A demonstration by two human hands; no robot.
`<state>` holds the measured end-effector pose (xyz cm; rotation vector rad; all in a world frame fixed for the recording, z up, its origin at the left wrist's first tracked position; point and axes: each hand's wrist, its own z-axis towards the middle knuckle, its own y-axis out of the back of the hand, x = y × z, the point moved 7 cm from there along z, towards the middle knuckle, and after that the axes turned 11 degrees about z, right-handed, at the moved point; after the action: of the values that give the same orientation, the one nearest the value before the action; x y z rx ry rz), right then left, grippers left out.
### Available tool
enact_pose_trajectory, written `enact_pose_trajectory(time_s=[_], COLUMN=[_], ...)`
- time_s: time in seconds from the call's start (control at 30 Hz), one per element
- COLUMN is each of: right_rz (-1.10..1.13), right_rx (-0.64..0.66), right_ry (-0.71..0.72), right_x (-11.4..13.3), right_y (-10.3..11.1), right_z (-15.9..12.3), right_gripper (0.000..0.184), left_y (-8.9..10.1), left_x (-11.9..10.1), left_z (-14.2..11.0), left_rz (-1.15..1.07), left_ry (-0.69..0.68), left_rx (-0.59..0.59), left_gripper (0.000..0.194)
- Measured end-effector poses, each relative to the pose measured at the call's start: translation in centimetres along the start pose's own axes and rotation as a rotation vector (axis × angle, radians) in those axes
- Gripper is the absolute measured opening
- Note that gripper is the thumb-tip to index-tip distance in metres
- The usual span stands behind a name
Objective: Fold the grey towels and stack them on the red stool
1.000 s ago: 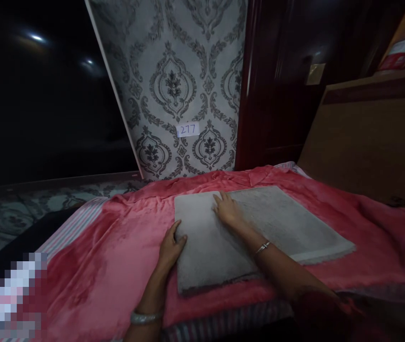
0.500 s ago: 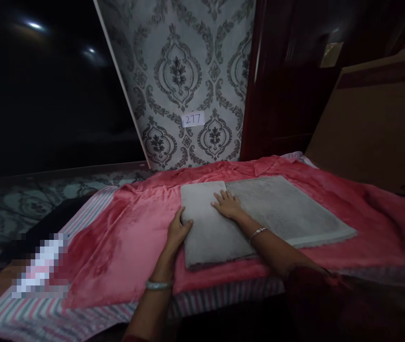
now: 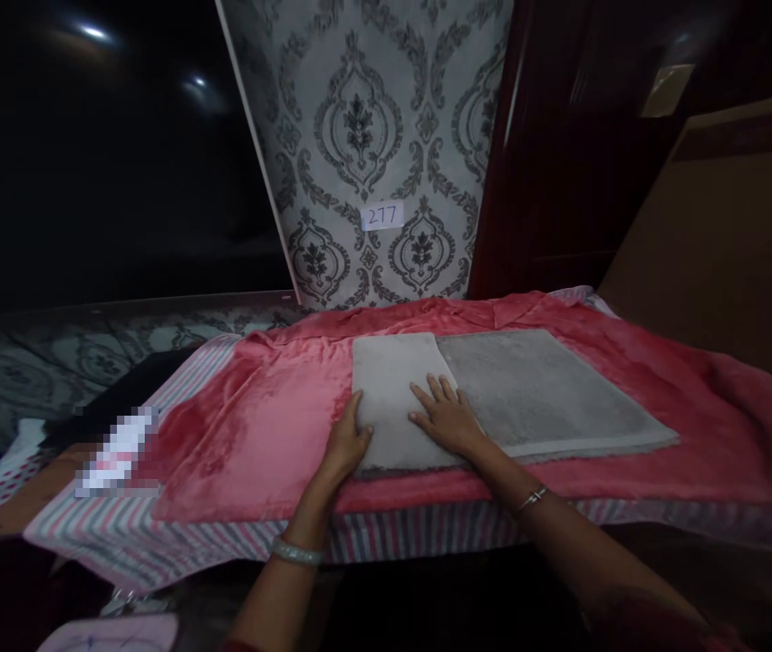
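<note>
A grey plush cloth (image 3: 563,394) lies flat on a pink-red blanket (image 3: 277,426), with its left part folded over into a paler flap (image 3: 392,362). My left hand (image 3: 349,439) rests at the flap's left edge, fingers along the side and thumb on top. On the flap's right part, near the fold-over edge, my right hand (image 3: 450,418) lies flat with fingers spread. Both hands touch the cloth. A bangle circles my left wrist and a thin bracelet my right.
Under the blanket is a striped sheet (image 3: 413,534) hanging over the front edge. A large dark screen (image 3: 107,181) stands at the left, beside patterned wallpaper (image 3: 359,118) with a paper marked 277 (image 3: 382,215). A brown board (image 3: 732,235) leans at the right.
The view has shifted, showing more of the front edge. My right hand has slid nearer to me over the flap, fingers spread wider. My left hand sits closer to the flap's near corner.
</note>
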<state>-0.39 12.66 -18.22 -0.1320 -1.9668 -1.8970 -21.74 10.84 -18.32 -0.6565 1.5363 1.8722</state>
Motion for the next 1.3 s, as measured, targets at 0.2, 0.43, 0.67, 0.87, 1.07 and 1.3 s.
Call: enact_pose_trajectory(time_s=[0.2,0.43,0.67,0.87,1.07,1.3], right_rz=[0.038,0.151,0.198,0.256,0.3,0.336], right_rx=[0.025,0.131,0.145,0.117,0.133,0.115], right_ry=[0.028,0.268,0.278,0.291,0.296,0.302], right_x=[2.0,6.3,6.2,6.0,6.0,6.2], right_y=[0.3,-2.0,-2.1,-2.6,-2.7,-2.3], right_z=[-0.3,-2.0,-2.0,-2.3,-2.3,-2.5], right_gripper=[0.07,0.072,0.071,0.071,0.071,0.072], left_y=[0.1,2.7,-0.2,-4.7,-4.6,-9.4], left_x=[1.2,0.5,-6.9,-3.5,-3.2,-9.0], left_z=[-0.5,1.4,11.3,15.3,15.7,16.1], left_rz=[-0.068,0.268,0.577,0.719,0.784,0.665], left_ry=[0.023,-0.039,-0.327,-0.163,-0.153,-0.491], left_rx=[0.053,0.139,0.212,0.279,0.362,0.383], left_gripper=[0.077,0.054,0.056,0.063,0.068,0.062])
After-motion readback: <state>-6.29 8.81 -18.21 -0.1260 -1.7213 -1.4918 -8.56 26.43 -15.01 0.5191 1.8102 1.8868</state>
